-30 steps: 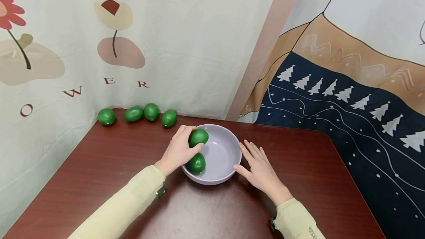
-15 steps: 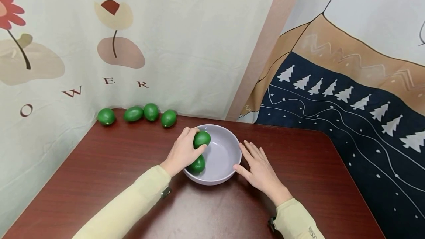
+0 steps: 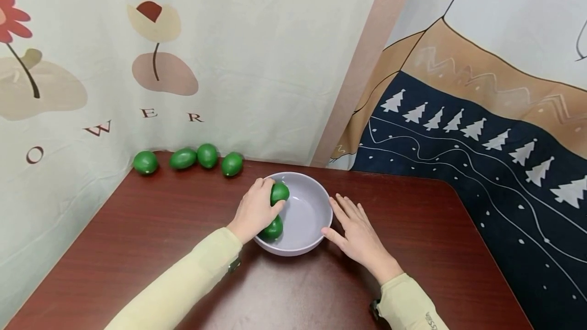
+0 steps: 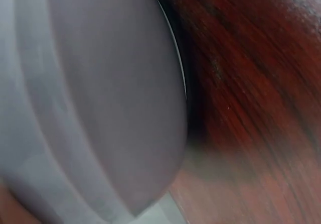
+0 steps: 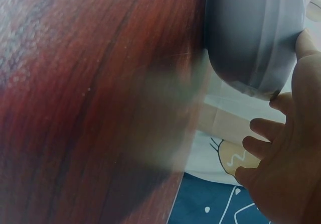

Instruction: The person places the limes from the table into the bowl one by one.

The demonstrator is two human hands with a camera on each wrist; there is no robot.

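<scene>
Left arm (image 3: 176, 284): slanting up from the bottom edge, left of centre, its pale sleeve (image 3: 202, 256) covering it to the wrist.
Left hand (image 3: 255, 208): sitting near frame centre, back facing the camera, fingers and thumb bending in a grip.
Right arm (image 3: 405, 297): leaning up and left from the lower right, also sleeved.
Right hand (image 3: 359, 238): lying right of centre, straight fingers pointing upper left, thumb (image 3: 334, 237) standing apart, pointing left.
</scene>
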